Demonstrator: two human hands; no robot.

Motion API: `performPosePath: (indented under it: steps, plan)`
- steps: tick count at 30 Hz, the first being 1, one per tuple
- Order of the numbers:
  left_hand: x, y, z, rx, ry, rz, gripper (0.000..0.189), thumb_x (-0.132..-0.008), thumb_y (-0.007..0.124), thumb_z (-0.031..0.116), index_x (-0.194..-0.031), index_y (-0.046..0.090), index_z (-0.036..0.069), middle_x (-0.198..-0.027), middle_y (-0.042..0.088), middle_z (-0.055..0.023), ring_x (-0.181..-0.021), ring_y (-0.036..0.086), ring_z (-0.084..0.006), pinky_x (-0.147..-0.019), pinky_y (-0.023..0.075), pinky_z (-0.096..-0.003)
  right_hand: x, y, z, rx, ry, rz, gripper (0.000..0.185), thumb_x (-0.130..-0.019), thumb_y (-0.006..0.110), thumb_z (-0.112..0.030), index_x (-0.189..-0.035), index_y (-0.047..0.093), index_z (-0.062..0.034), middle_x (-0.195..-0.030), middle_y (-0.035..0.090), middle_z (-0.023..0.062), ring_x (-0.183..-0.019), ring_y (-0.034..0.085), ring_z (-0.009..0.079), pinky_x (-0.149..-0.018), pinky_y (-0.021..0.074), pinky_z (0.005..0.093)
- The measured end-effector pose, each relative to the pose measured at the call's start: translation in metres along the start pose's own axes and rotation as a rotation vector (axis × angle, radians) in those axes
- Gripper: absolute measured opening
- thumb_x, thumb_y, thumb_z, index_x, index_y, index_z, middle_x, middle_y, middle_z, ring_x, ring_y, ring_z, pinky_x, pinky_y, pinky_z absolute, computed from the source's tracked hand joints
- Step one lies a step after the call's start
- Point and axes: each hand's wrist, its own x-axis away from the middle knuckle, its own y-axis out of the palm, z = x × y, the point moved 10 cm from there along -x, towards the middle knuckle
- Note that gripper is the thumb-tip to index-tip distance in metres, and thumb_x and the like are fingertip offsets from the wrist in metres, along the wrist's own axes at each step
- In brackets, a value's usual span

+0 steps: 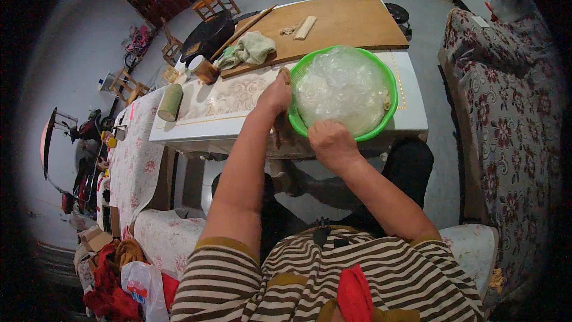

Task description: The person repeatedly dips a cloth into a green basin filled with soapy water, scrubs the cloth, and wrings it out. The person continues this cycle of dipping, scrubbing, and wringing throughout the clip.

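Observation:
A green plastic basket (393,107) stands at the front right of the table, its near rim by the table's edge. Crumpled clear plastic film (344,80) covers pale contents inside, which I cannot make out clearly. My left hand (275,95) is against the basket's left side, its fingers pointing away from me and partly hidden. A narrow brown strip (276,136) hangs below that hand; whether I hold it is unclear. My right hand (331,143) is closed at the near rim, knuckles up. Its fingertips are hidden, with the film right beside them.
Behind the basket lies a wooden board (353,18) with a pale block (305,27), a rolling pin (243,31) and a cloth (254,48). Left of it are a jar (203,70), a green cylindrical container (170,102) and a black pan (210,31). A flower-patterned sofa (496,120) flanks the right.

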Motion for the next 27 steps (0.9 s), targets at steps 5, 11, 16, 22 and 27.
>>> performPosePath:
  steps: [5, 11, 16, 22, 27]
  plan:
    - [-0.044, -0.002, -0.004, 0.012, 0.201, 0.083, 0.048, -0.099, 0.041, 0.036, -0.133, 0.052, 0.005, -0.127, 0.061, -0.0291, -0.119, 0.059, -0.0444, -0.100, 0.0453, -0.0490, -0.001, -0.001, -0.005, 0.009, 0.011, 0.029, 0.002, -0.077, 0.059, -0.015, -0.075, 0.059, -0.0125, -0.075, 0.058, 0.0069, -0.074, 0.062, 0.0246, -0.067, 0.0512, 0.0381]
    - [0.003, 0.002, -0.020, 0.294, 0.034, 0.219, 0.052, -0.100, 0.039, 0.041, -0.126, 0.052, -0.002, -0.116, 0.062, -0.0355, -0.113, 0.058, -0.0500, -0.096, 0.0453, -0.0501, -0.003, 0.000, 0.001, 0.049, 0.126, 0.029, 0.004, -0.076, 0.061, -0.014, -0.076, 0.058, -0.0122, -0.076, 0.058, 0.0077, -0.073, 0.063, 0.0261, -0.064, 0.0518, 0.0388]
    - [0.047, 0.047, -0.050, 0.465, 0.055, 0.242, 0.042, -0.097, 0.044, 0.023, -0.126, 0.043, -0.008, -0.119, 0.059, -0.0352, -0.115, 0.057, -0.0496, -0.098, 0.0451, -0.0478, -0.007, 0.008, -0.002, 0.087, 0.121, 0.010, 0.004, -0.078, 0.062, -0.016, -0.078, 0.060, -0.0124, -0.077, 0.059, 0.0077, -0.072, 0.064, 0.0263, -0.065, 0.0527, 0.0388]
    - [0.118, 0.048, 0.001, 0.587, -0.139, 0.184, 0.044, -0.096, 0.042, 0.020, -0.129, 0.036, -0.008, -0.114, 0.059, -0.0384, -0.111, 0.060, -0.0500, -0.097, 0.0463, -0.0493, -0.003, 0.016, 0.002, 0.120, 0.102, -0.018, 0.003, -0.079, 0.061, -0.016, -0.079, 0.061, -0.0129, -0.078, 0.059, 0.0076, -0.075, 0.064, 0.0250, -0.066, 0.0525, 0.0379]
    - [0.083, 0.035, -0.021, 0.432, -0.106, 0.163, 0.045, -0.097, 0.043, 0.026, -0.130, 0.044, -0.004, -0.120, 0.061, -0.0353, -0.115, 0.058, -0.0507, -0.098, 0.0461, -0.0505, -0.002, 0.011, -0.006, 0.005, 0.010, -0.030, 0.002, -0.078, 0.060, -0.015, -0.079, 0.060, -0.0126, -0.079, 0.058, 0.0076, -0.076, 0.063, 0.0258, -0.066, 0.0516, 0.0379]
